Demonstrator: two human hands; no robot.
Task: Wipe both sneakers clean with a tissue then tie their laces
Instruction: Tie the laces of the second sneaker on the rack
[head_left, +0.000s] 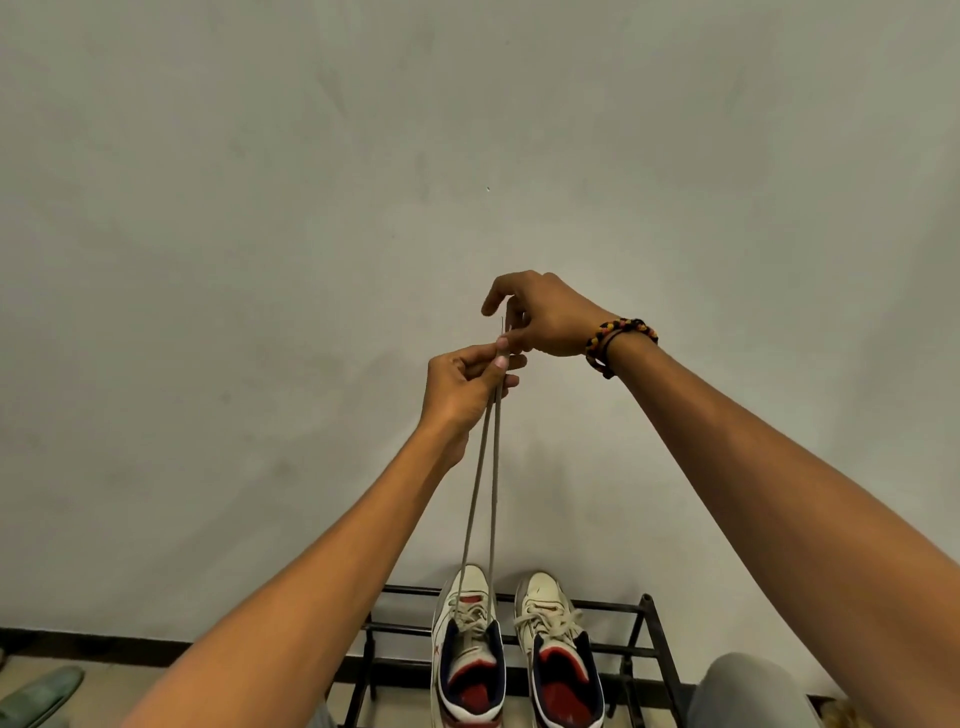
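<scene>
Both forearms are bare, with no sleeves showing. The right wrist wears a braided black, red and yellow cord bracelet (621, 340). A grey trouser knee (748, 691) shows.

Cream sneakers (514, 649), red-navy lining; black rack (644, 644).

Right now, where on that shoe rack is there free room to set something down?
The black rack shows bare bars right of the right sneaker, and some left of the left sneaker. The middle is crowded: both sneakers sit close together, with the laces pulled up taut.
</scene>
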